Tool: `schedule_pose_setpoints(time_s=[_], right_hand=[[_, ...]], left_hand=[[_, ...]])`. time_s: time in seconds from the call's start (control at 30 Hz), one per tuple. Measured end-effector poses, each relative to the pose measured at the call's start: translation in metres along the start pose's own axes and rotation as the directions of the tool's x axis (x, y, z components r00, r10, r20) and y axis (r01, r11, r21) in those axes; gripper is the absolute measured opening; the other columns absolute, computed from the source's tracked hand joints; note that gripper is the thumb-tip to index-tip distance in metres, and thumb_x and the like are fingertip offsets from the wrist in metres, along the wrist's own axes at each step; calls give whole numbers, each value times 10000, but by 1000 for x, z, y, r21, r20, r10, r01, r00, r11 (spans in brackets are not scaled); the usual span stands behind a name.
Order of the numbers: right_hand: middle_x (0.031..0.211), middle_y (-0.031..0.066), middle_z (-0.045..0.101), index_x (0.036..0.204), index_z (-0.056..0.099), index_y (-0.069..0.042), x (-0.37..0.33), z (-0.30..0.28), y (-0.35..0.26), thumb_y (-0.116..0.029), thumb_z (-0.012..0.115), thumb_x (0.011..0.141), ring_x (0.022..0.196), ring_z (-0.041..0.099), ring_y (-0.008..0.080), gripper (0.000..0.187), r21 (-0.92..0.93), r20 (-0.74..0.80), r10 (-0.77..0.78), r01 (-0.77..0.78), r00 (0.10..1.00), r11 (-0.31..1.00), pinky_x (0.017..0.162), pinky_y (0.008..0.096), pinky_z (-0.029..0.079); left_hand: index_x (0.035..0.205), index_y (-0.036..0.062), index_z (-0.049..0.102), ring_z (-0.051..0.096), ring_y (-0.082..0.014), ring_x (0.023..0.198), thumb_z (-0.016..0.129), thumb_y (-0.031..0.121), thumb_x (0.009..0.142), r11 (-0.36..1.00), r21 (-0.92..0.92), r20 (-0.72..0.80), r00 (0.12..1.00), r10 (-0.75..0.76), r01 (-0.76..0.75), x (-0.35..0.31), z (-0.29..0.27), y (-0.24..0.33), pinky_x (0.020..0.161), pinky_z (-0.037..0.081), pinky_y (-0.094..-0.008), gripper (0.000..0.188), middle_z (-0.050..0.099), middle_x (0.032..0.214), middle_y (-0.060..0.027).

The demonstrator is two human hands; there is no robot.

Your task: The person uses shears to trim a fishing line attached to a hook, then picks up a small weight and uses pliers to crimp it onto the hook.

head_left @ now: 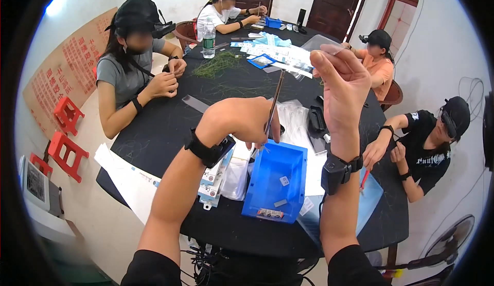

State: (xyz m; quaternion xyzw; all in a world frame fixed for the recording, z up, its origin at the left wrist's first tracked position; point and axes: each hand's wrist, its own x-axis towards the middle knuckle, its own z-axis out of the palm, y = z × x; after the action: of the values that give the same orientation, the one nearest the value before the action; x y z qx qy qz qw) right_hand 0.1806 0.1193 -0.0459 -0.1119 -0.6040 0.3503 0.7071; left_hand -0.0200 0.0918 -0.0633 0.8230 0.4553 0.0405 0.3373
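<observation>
Above the black counter (170, 126), the left hand (242, 121) is clenched in a grip on thin tweezers (274, 101), which point up and slightly right. The right hand (342, 88) is raised higher, its fingertips (320, 59) pinched together; whatever they grasp is too small to tell. Just below the left hand, a blue plastic bin (275, 183) sits on the counter with a few small parts inside. Clear plastic bags (296, 119) lie beyond it. Other people sit around the counter.
</observation>
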Motion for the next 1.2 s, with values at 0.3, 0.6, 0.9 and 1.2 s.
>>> schedule_pose_setpoints(time_s=[0.3,0.6,0.9,1.2], right_hand=[[958,128,822,1104,774,54,-1,8,1,-22,921,875,827,763,124,282,-41,28,-22,23,999,999,701,239,605],[960,132,821,1124,764,55,-2,8,0,-3,893,893,879,777,145,270,-44,60,12,-9,998,999,780,263,628],[1132,163,804,1181,743,25,-4,4,5,5,884,864,1017,795,195,348,-36,399,165,-165,902,986,886,306,635],[1120,86,803,1144,770,1,-3,4,0,-60,872,904,947,764,115,268,-285,535,170,-12,827,958,836,261,591]], left_hand=[[1164,-4,830,799,-202,804,730,13,854,1000,-22,4,1000,-1,1,0,0,-1,637,656,-325,327,823,959,-148],[1179,3,827,795,-194,792,736,32,873,1000,-9,1,1000,8,-8,-1,-1,1,634,647,-317,321,825,969,-151],[1223,4,808,790,-180,813,786,42,893,1000,-13,40,999,-4,4,-2,-3,10,643,631,-297,332,827,998,-146],[1347,24,727,802,-179,921,843,15,855,983,-121,-10,991,136,-136,-8,-17,-14,789,656,-310,506,820,1063,-127]])
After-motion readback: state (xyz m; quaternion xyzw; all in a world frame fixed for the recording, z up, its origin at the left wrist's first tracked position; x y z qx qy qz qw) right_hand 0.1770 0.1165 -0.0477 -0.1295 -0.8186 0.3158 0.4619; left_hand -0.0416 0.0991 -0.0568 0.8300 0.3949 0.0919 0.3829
